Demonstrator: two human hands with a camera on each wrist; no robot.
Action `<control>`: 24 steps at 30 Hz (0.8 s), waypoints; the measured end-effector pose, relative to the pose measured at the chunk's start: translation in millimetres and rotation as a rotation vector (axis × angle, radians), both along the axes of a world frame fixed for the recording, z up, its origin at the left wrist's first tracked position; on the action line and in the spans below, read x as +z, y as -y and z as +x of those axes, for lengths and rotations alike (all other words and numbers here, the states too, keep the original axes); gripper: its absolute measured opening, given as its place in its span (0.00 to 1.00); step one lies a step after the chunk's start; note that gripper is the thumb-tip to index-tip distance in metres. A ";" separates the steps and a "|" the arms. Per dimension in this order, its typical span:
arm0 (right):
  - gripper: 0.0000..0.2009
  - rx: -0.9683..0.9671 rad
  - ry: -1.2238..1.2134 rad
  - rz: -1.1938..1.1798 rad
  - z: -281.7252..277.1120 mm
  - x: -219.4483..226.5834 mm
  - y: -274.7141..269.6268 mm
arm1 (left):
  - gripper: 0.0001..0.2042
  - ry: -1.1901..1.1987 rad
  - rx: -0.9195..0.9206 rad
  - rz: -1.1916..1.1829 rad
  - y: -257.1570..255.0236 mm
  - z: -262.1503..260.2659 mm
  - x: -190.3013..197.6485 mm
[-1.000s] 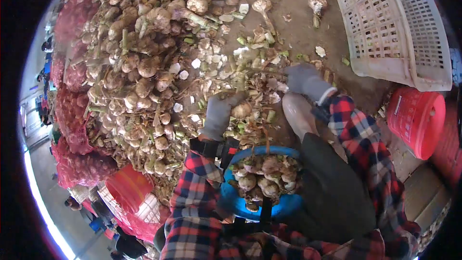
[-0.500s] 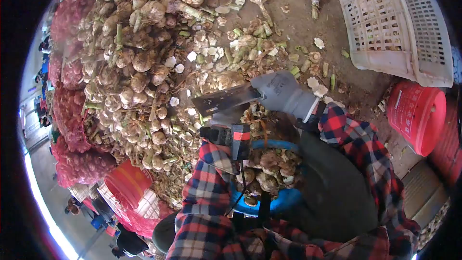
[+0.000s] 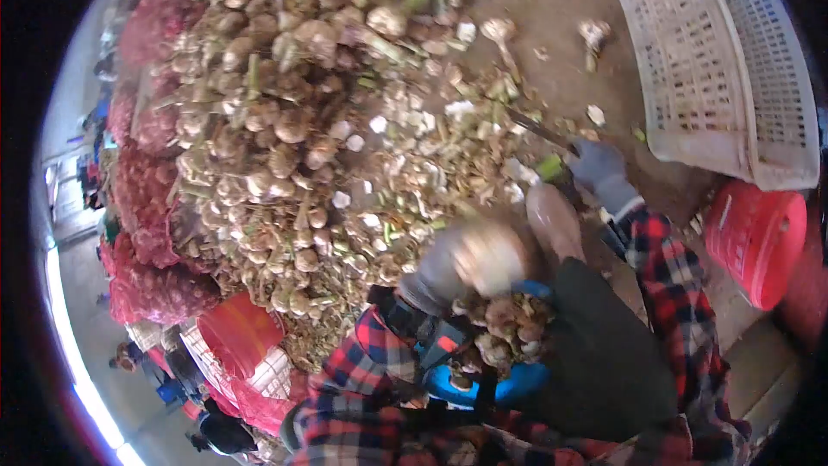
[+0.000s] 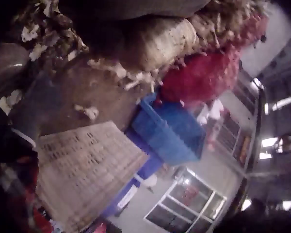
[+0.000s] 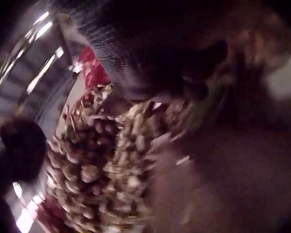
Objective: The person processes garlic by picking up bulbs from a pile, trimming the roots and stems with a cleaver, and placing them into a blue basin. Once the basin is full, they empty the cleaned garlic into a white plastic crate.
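Grey-gloved, the left hand (image 3: 440,272) curls round a pale garlic bulb (image 3: 490,256) just above the blue basin (image 3: 517,380), which is heaped with trimmed bulbs. The bulb looks light and firm, its papery skin dry rather than slick — best taken round its widest part, not by the brittle stalk. Further right, the right hand (image 3: 597,166) grips a knife (image 3: 539,129) by its handle, blade pointing toward the big garlic pile (image 3: 285,121).

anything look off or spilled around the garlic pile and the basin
The white crate lies tipped on its side on the ground, right of the garlic pile. Cut stems and loose skins are strewn along the pile's edge. The blue basin is heaped above its rim with garlic.
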State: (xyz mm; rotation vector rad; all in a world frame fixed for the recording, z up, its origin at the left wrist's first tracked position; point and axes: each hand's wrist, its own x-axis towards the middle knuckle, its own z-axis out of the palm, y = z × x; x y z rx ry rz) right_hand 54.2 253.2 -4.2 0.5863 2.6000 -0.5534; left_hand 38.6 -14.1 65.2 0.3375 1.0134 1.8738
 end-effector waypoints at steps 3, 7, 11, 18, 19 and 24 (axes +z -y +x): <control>0.13 0.009 -0.139 0.052 2.9 -8.6 3.6 | 0.17 -0.606 -0.583 -0.414 -27.3 -33.9 58.5; 0.14 -0.011 0.022 -0.035 -4.0 8.8 20.8 | 0.23 -1.827 0.311 -1.459 18.6 -184.3 50.6; 0.14 0.006 0.093 -0.060 -6.4 -5.6 24.9 | 0.20 -1.767 0.158 -2.094 46.6 -262.1 66.0; 0.18 -0.013 0.099 -0.098 7.4 -11.7 9.6 | 0.12 -2.011 0.186 -1.647 59.5 -232.9 56.7; 0.18 -0.042 0.099 -0.110 9.1 -22.5 7.3 | 0.13 -1.593 0.335 -1.439 63.9 -221.1 50.8; 0.19 -0.009 0.174 -0.160 -13.0 -8.9 23.5 | 0.17 -0.256 0.513 -0.558 42.5 -112.7 -7.6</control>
